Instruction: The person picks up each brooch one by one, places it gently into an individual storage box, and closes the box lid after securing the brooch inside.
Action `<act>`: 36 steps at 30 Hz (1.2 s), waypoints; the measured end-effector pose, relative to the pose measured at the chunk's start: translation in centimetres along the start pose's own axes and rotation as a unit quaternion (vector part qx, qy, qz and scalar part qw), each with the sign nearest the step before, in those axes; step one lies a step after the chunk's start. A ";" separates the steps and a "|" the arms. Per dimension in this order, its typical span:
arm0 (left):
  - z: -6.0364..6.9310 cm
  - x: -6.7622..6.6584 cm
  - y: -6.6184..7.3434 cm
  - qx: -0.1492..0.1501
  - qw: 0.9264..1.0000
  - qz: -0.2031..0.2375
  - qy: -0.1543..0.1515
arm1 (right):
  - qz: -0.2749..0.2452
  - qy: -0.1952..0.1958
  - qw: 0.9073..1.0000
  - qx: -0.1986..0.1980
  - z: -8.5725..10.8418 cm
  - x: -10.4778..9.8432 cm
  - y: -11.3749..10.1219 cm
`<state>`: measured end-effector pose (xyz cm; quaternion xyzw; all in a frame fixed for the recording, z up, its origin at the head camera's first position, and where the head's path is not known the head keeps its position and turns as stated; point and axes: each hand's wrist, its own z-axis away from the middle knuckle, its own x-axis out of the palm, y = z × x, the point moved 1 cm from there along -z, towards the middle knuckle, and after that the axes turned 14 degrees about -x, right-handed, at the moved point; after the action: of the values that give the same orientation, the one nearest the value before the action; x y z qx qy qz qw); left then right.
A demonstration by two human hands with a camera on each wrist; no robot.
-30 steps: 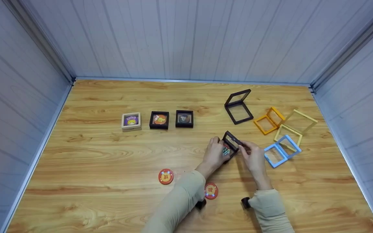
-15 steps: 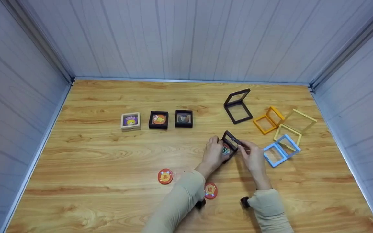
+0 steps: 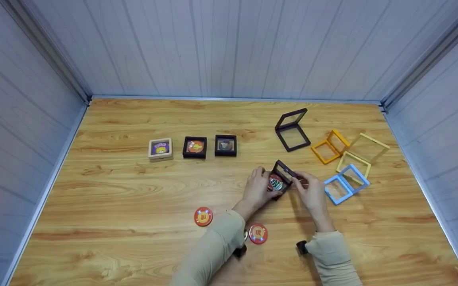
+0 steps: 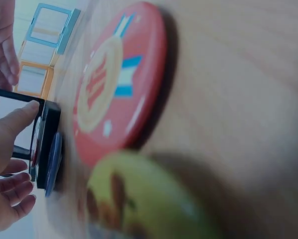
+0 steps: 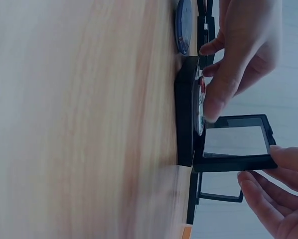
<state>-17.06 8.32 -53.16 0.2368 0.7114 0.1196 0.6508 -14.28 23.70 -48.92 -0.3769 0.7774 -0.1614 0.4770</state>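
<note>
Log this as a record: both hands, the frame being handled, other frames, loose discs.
left hand: at base of open black square frame; grip unclear
right hand: pinches its windowed lid
inside: red and green round badge
closed, left to right: cream square frame, first black frame, second black frame
also open: rear black frame, orange frame, pale yellow frame, light blue frame
loose: left round red disc, right round red disc, yellow disc, dark disc

Blk hinged display frame point(image 3: 287, 169), lid tilted up, directly L of blue frame point(image 3: 345, 184); rd. red badge point(image 3: 276, 183) w/ green tree on base.
</note>
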 end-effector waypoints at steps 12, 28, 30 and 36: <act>0.2 -1.4 -1.8 -0.016 1.000 -0.011 -0.024 | -0.008 -0.007 1.000 0.028 0.0 -0.3 0.2; 0.1 -1.3 -2.7 -0.024 0.997 0.020 -0.069 | -0.013 -0.006 1.000 0.019 0.3 -0.1 0.1; 0.0 -1.2 -2.7 -0.025 0.997 0.026 -0.068 | -0.014 -0.004 1.000 0.013 0.4 0.0 0.0; -0.1 -1.2 -2.7 -0.023 0.997 0.026 -0.066 | -0.021 -0.016 1.000 0.001 0.6 0.2 0.0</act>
<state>-17.57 5.42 -53.43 0.2481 0.6573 0.1367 0.6984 -13.78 23.57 -49.37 -0.3952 0.7613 -0.1664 0.4863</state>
